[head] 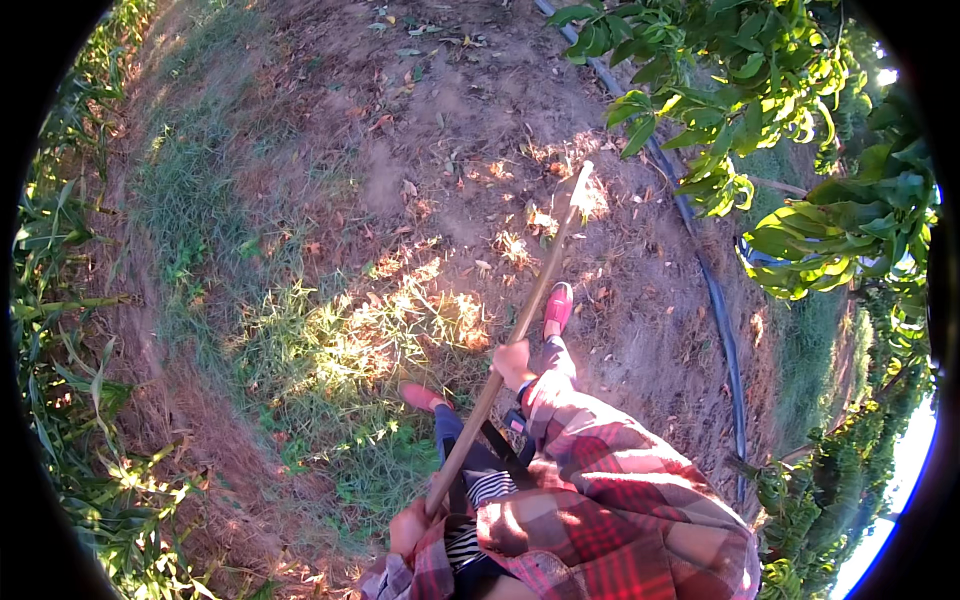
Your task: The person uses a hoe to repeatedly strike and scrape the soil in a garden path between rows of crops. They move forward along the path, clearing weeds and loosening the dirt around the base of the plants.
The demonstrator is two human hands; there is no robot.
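A long wooden tool handle runs slantwise from low in front of my body to the ground ahead. My right hand grips it around its middle, just above my right thigh. Near the handle's lower end in the picture, close to my waist, my left hand is closed around the wood. The far end reaches over dry, leaf-strewn soil in a sunlit patch. A flat brownish shape beside that end may be a hoe blade, but I cannot tell for sure.
A dark irrigation hose curves along the ground at the right. Leafy tree branches hang over that side. Grass and weeds grow left of my pink shoes. Tall corn-like plants line the left edge.
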